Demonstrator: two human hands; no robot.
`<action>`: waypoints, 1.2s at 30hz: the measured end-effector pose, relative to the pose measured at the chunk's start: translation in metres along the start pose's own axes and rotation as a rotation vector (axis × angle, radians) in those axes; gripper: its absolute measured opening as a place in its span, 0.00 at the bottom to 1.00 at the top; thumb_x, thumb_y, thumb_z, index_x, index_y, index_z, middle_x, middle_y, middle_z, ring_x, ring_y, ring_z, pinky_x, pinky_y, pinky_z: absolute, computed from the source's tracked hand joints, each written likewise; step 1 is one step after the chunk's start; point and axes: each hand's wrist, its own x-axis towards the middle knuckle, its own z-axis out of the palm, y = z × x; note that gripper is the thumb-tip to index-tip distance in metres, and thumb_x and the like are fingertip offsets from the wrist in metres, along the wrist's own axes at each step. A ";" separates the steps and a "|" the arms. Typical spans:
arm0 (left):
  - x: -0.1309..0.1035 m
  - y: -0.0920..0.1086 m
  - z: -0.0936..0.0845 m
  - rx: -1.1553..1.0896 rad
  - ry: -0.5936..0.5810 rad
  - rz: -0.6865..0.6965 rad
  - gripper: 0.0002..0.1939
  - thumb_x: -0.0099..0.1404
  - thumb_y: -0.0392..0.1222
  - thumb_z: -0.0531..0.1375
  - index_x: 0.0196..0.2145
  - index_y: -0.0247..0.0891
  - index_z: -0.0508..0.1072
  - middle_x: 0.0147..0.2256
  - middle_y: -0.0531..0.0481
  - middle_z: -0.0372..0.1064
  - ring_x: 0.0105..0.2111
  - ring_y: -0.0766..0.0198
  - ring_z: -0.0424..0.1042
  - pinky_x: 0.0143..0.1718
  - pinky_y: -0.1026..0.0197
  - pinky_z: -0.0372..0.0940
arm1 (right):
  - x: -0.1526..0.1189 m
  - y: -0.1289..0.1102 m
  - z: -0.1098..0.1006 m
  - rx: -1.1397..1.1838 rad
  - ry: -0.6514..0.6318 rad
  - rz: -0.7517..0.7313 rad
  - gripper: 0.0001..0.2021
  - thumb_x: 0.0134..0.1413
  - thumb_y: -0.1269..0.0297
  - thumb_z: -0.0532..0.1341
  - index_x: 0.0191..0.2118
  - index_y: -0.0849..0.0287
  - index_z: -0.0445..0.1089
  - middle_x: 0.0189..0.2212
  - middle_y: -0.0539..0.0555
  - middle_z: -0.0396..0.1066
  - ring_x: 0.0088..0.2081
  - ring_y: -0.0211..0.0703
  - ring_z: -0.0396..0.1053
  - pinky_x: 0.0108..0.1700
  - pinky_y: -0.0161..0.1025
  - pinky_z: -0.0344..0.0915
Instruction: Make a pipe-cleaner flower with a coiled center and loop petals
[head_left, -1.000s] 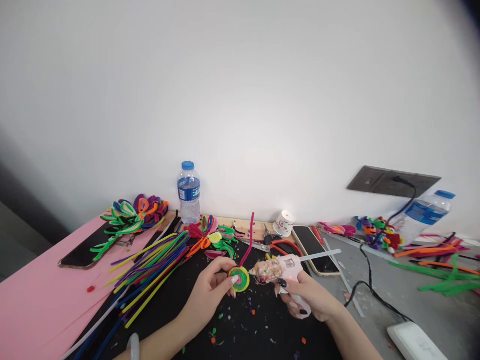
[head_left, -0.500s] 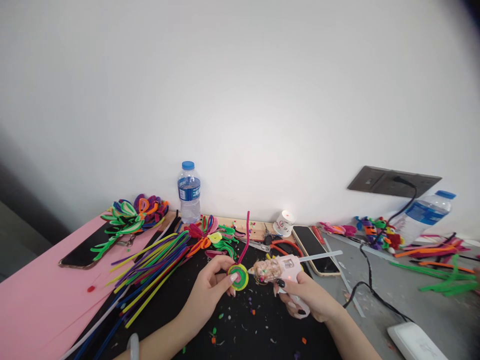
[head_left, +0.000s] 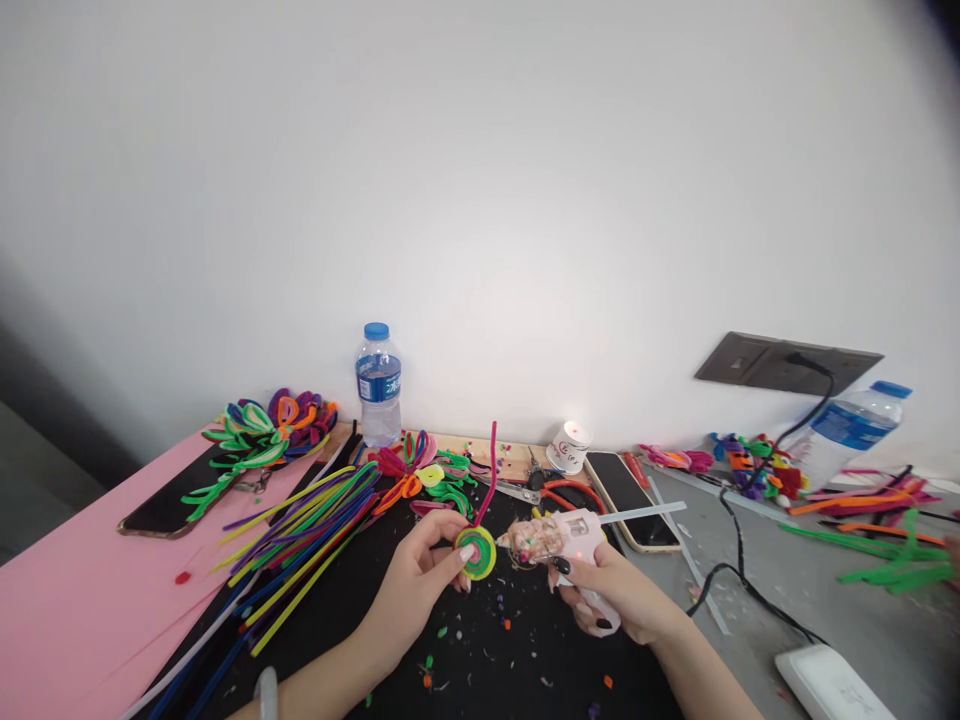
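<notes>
My left hand (head_left: 433, 565) pinches a coiled pipe-cleaner disc (head_left: 482, 553), ringed in yellow and green with pink at its middle. A magenta pipe-cleaner stem (head_left: 493, 468) sticks up from its top edge. My right hand (head_left: 611, 592) is wrapped round the handle of a white hot glue gun (head_left: 580, 535). The gun's nozzle points left, at or very close to the disc's right edge; whether they touch I cannot tell. Tangled glue strands and small bits coat its front. A clear glue stick (head_left: 645, 512) juts from its back.
Loose pipe cleaners (head_left: 307, 550) lie left, near pipe-cleaner flowers (head_left: 409, 470). A water bottle (head_left: 379, 385) stands by the wall. Behind my hands are orange-handled pliers (head_left: 574, 490), a paper cup (head_left: 568, 447) and a phone (head_left: 630, 500). A black cable (head_left: 739, 540) crosses the right side.
</notes>
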 end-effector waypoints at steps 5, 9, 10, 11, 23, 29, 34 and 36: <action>0.001 0.002 0.000 0.000 0.014 0.007 0.10 0.58 0.42 0.60 0.37 0.38 0.65 0.30 0.55 0.64 0.22 0.69 0.65 0.25 0.64 0.61 | -0.001 -0.001 0.000 0.000 0.020 0.013 0.20 0.39 0.51 0.67 0.29 0.62 0.61 0.13 0.43 0.59 0.12 0.25 0.51 0.14 0.27 0.47; 0.001 0.004 0.000 -0.009 0.035 -0.005 0.12 0.57 0.43 0.61 0.37 0.38 0.65 0.29 0.54 0.65 0.22 0.69 0.65 0.25 0.65 0.60 | -0.001 -0.002 0.002 -0.035 0.024 0.019 0.19 0.41 0.52 0.66 0.28 0.63 0.62 0.12 0.42 0.58 0.12 0.25 0.50 0.14 0.27 0.48; 0.001 0.005 0.000 -0.008 0.040 -0.010 0.13 0.56 0.44 0.61 0.37 0.38 0.65 0.29 0.54 0.65 0.22 0.69 0.65 0.25 0.65 0.60 | -0.002 -0.002 0.003 -0.043 0.023 0.019 0.19 0.41 0.52 0.66 0.28 0.63 0.62 0.12 0.42 0.57 0.12 0.25 0.50 0.14 0.27 0.48; 0.001 0.005 0.000 -0.007 0.045 -0.016 0.13 0.56 0.44 0.61 0.37 0.38 0.65 0.28 0.54 0.66 0.22 0.69 0.65 0.25 0.65 0.60 | -0.002 -0.002 0.003 -0.047 0.023 0.020 0.19 0.40 0.52 0.66 0.28 0.63 0.62 0.12 0.42 0.57 0.12 0.25 0.50 0.14 0.27 0.48; 0.001 0.006 0.001 -0.038 0.049 -0.029 0.12 0.57 0.42 0.61 0.38 0.38 0.65 0.28 0.55 0.65 0.22 0.70 0.64 0.25 0.65 0.60 | 0.000 0.001 0.002 -0.044 0.014 0.033 0.18 0.39 0.54 0.67 0.29 0.61 0.61 0.12 0.41 0.58 0.12 0.25 0.49 0.15 0.27 0.49; 0.001 0.004 0.000 -0.019 0.037 -0.032 0.12 0.57 0.43 0.61 0.38 0.38 0.65 0.29 0.54 0.65 0.22 0.69 0.64 0.25 0.65 0.60 | 0.000 0.000 0.001 -0.036 0.042 0.035 0.19 0.40 0.52 0.66 0.29 0.62 0.62 0.13 0.43 0.59 0.12 0.26 0.51 0.14 0.27 0.47; 0.000 0.003 0.001 -0.016 0.022 -0.040 0.12 0.56 0.44 0.61 0.37 0.39 0.66 0.30 0.54 0.65 0.22 0.69 0.65 0.25 0.65 0.61 | 0.000 0.000 0.002 -0.016 0.014 0.006 0.18 0.40 0.52 0.66 0.28 0.62 0.63 0.13 0.43 0.58 0.13 0.26 0.50 0.14 0.27 0.47; 0.000 0.003 0.001 -0.014 0.016 -0.043 0.11 0.56 0.44 0.61 0.36 0.39 0.66 0.30 0.54 0.65 0.22 0.69 0.65 0.25 0.65 0.60 | 0.000 0.000 0.002 -0.010 0.009 0.000 0.18 0.41 0.52 0.66 0.28 0.62 0.62 0.13 0.42 0.57 0.13 0.26 0.50 0.14 0.27 0.47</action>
